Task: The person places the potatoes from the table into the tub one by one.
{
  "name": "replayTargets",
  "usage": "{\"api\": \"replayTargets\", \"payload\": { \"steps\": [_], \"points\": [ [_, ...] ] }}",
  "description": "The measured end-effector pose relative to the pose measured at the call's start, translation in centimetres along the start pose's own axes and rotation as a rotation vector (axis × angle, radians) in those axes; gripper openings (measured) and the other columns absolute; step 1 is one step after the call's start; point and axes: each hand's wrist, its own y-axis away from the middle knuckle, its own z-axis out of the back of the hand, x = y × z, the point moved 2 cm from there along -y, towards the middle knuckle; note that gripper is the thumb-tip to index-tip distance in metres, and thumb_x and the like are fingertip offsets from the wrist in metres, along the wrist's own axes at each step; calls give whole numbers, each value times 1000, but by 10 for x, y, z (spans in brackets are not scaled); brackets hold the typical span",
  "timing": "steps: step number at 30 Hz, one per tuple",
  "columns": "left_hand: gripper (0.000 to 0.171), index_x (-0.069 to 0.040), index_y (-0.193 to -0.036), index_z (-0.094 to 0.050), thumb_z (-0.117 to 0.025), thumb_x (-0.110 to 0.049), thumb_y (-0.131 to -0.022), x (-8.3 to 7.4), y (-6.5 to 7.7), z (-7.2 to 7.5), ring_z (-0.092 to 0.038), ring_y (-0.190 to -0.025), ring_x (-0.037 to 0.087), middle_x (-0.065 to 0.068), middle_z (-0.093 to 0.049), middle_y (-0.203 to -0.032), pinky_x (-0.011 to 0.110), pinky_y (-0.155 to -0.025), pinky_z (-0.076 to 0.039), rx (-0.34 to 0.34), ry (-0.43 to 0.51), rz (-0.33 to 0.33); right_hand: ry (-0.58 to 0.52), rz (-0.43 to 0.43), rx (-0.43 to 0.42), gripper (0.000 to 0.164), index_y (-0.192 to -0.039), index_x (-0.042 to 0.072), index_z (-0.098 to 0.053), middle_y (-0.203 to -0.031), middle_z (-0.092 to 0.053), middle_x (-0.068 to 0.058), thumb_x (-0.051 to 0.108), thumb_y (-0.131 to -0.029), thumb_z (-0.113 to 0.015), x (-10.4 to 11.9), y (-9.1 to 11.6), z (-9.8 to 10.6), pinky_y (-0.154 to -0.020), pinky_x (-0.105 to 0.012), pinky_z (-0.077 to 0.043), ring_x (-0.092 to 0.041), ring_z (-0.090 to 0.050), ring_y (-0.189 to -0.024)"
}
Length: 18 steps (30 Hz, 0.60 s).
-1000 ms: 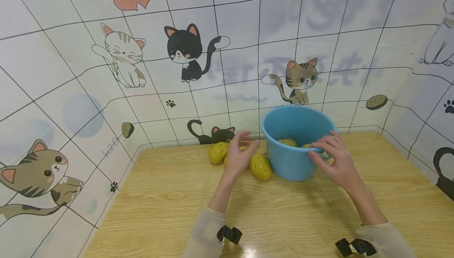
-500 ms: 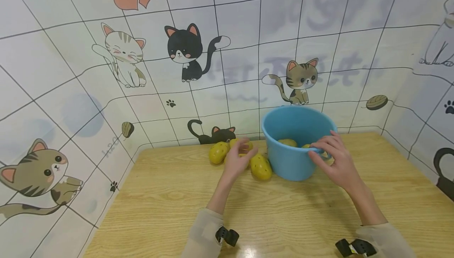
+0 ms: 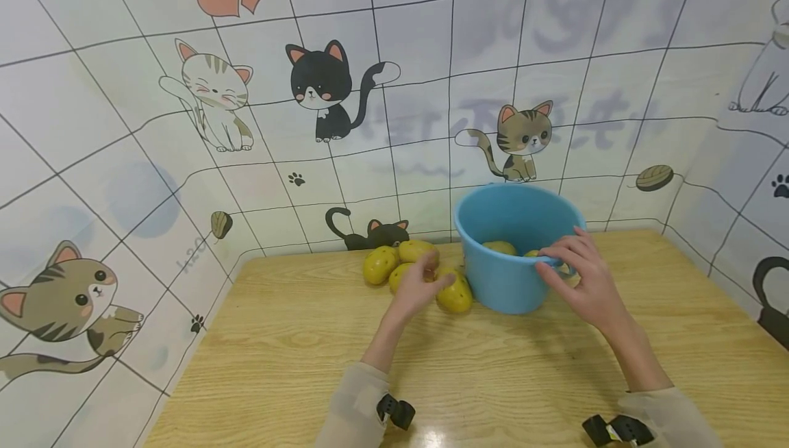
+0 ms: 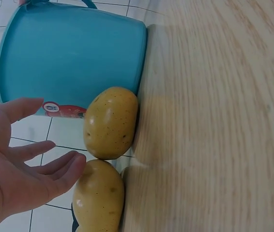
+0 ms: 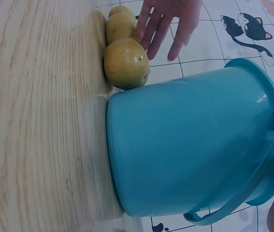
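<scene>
My left hand (image 3: 418, 290) hovers over the potatoes on the table, its fingers loosely bent and holding nothing. Just right of its thumb lies the nearest potato (image 3: 454, 293), close against the bucket; another potato (image 3: 380, 265) lies at the far left of the group. In the left wrist view the fingertips are right beside a potato (image 4: 99, 198). My right hand (image 3: 584, 279) grips the rim of the blue bucket (image 3: 508, 283) by its handle, thumb outside and fingers over the edge. Inside the bucket, a potato (image 3: 499, 248) shows at the bottom.
The wooden table (image 3: 277, 352) carries everything. Behind it stands a wall (image 3: 425, 146) covered with cat drawings and grid lines, close to the back potatoes and the bucket. The bucket's handle (image 5: 243, 193) hangs along its side.
My left hand has lowered and come nearer over the potatoes, uncovering the back one. My right hand and the bucket have stayed in place.
</scene>
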Motion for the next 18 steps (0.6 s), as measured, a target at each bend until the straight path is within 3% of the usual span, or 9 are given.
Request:
{"api": "replayTargets", "payload": {
  "steps": [8, 18],
  "points": [
    [67, -7, -151, -44, -70, -28, -94, 3, -2, -5, -45, -138, 39, 23, -45, -152, 49, -112, -39, 36, -8, -7, -10, 0, -2, 39, -97, 4, -73, -94, -64, -9, 41, -99, -64, 0, 0, 0, -121, -51, -19, -7, -52, -103],
    [71, -5, -152, -43, -72, -26, -91, 5, -4, -12, -38, -144, 34, 14, -40, -157, 50, -115, -34, 109, -91, -26, -7, 3, -7, 41, -96, 4, -73, -93, -64, -8, 44, -99, -63, -1, 0, 0, -120, -53, -19, -6, -53, -102]
  ]
}}
